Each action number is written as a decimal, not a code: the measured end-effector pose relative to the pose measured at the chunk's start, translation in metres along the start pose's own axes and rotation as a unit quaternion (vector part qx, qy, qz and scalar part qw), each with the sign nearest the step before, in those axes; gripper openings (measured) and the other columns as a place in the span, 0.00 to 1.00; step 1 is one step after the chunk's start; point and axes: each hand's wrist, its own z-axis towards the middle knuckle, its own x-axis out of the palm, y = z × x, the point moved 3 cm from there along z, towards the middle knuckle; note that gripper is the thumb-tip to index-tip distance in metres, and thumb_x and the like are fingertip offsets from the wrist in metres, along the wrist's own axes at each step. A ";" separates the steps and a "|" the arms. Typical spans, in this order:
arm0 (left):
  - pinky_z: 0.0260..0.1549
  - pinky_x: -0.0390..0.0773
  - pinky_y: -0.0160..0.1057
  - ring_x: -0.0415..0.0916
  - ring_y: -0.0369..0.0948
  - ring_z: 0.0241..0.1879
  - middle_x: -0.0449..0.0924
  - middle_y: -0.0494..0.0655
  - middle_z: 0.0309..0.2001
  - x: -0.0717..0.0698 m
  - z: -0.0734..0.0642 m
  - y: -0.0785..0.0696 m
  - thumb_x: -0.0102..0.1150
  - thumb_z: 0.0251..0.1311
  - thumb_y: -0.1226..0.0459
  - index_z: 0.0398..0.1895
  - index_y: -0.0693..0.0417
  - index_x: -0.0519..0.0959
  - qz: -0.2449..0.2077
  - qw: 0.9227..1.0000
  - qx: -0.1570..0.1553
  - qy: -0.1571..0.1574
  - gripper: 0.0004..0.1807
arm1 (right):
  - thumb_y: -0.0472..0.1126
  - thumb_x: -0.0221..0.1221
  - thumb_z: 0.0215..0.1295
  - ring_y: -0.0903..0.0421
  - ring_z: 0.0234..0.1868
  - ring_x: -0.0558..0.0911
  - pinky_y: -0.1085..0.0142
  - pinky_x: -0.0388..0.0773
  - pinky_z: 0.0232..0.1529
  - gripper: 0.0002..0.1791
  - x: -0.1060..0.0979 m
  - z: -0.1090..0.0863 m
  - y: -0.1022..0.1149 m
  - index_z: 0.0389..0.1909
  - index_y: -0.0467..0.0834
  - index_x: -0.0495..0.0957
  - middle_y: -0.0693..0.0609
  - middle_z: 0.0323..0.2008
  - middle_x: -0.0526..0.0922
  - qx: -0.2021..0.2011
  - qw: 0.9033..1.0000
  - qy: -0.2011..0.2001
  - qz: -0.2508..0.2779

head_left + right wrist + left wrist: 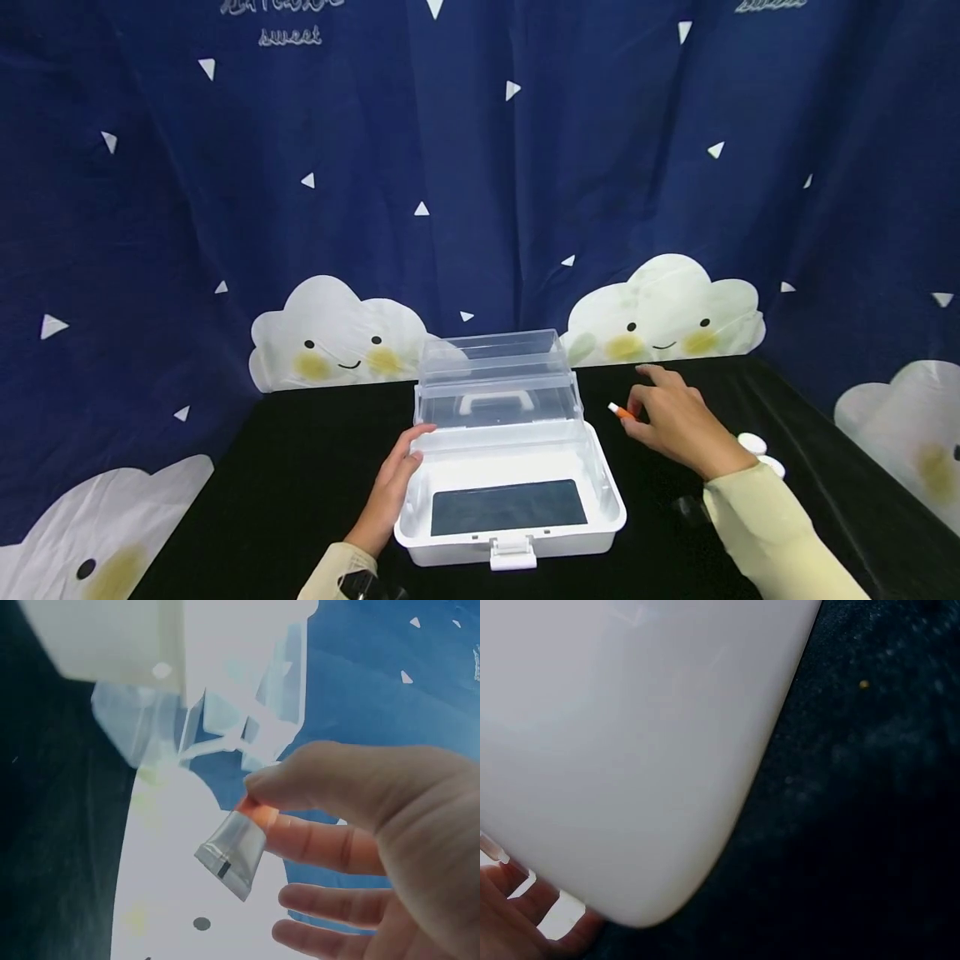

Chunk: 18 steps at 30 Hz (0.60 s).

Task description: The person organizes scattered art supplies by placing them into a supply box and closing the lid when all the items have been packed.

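My right hand (678,421) pinches a small squeeze tube (236,851) between thumb and index finger, to the right of the box. In the right wrist view the tube shows an orange section and a silvery flat crimped end; the other fingers are held off it. A white plastic storage box (510,546) stands with its clear lid (491,367) raised at the back. My left hand (390,483) rests at the box's left rear rim, its fingers loosely extended. In the left wrist view the box's smooth white wall fills much of the picture.
A dark rectangle (510,508) shows on the box floor. A white latch (513,553) hangs at its front. Two white round things (752,443) sit beside my right wrist on the black cloth (315,467). Behind hangs a navy curtain (465,150) with clouds.
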 end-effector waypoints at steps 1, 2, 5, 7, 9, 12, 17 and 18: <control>0.58 0.64 0.52 0.68 0.47 0.59 0.69 0.46 0.63 0.000 0.000 0.000 0.38 0.73 0.60 0.64 0.43 0.69 0.002 1.000 0.000 0.001 0.19 | 0.43 0.67 0.52 0.29 0.54 0.70 0.38 0.70 0.42 0.09 0.000 0.001 0.002 0.19 0.51 0.78 0.29 0.59 0.70 -0.002 1.000 -0.004 0.000; 0.58 0.64 0.52 0.68 0.47 0.58 0.69 0.46 0.63 0.001 0.000 0.001 0.38 0.73 0.60 0.64 0.43 0.69 0.001 1.000 -0.001 0.003 0.19 | 0.43 0.67 0.52 0.29 0.54 0.70 0.38 0.70 0.42 0.09 0.000 0.002 0.005 0.19 0.51 0.77 0.29 0.58 0.70 -0.003 1.000 -0.006 0.001; 0.58 0.64 0.52 0.68 0.47 0.59 0.69 0.47 0.63 0.001 0.000 0.001 0.38 0.73 0.60 0.64 0.43 0.68 0.004 1.000 -0.002 0.004 0.19 | 0.44 0.67 0.52 0.29 0.54 0.71 0.38 0.70 0.42 0.09 0.001 0.007 0.013 0.19 0.50 0.77 0.30 0.58 0.71 -0.011 1.000 -0.017 0.006; 0.58 0.64 0.52 0.68 0.47 0.59 0.69 0.46 0.63 0.001 0.000 0.001 0.38 0.73 0.60 0.64 0.43 0.68 0.001 1.000 -0.001 0.005 0.19 | 0.44 0.68 0.51 0.30 0.55 0.71 0.38 0.70 0.42 0.09 0.001 0.009 0.019 0.19 0.50 0.77 0.30 0.58 0.72 -0.019 0.999 -0.025 0.011; 0.58 0.64 0.52 0.67 0.47 0.59 0.69 0.46 0.63 0.001 0.000 0.000 0.38 0.73 0.61 0.64 0.43 0.68 -0.003 1.000 0.001 0.005 0.19 | 0.44 0.68 0.51 0.31 0.56 0.71 0.39 0.70 0.42 0.10 0.001 0.012 0.024 0.19 0.51 0.76 0.31 0.58 0.72 -0.026 0.999 -0.032 0.016; 0.58 0.65 0.51 0.68 0.48 0.58 0.69 0.47 0.63 0.001 -0.001 0.000 0.38 0.73 0.61 0.64 0.43 0.68 -0.008 1.000 0.004 0.006 0.19 | 0.44 0.68 0.51 0.32 0.57 0.71 0.39 0.70 0.43 0.10 0.002 0.017 0.032 0.18 0.52 0.76 0.32 0.58 0.72 -0.038 0.998 -0.041 0.024; 0.58 0.65 0.52 0.68 0.49 0.58 0.69 0.48 0.63 0.000 0.000 -0.001 0.38 0.73 0.61 0.65 0.44 0.68 -0.013 1.000 0.005 0.007 0.20 | 0.44 0.69 0.51 0.34 0.57 0.72 0.39 0.70 0.44 0.10 0.006 0.023 0.042 0.18 0.53 0.77 0.34 0.56 0.74 -0.059 0.996 -0.052 0.034; 0.58 0.64 0.53 0.68 0.49 0.58 0.69 0.48 0.63 0.000 0.000 -0.001 0.38 0.73 0.61 0.65 0.43 0.68 -0.012 1.000 0.005 0.007 0.20 | 0.44 0.69 0.51 0.35 0.56 0.72 0.39 0.70 0.44 0.10 0.007 0.025 0.044 0.18 0.53 0.77 0.34 0.56 0.74 -0.065 0.996 -0.053 0.035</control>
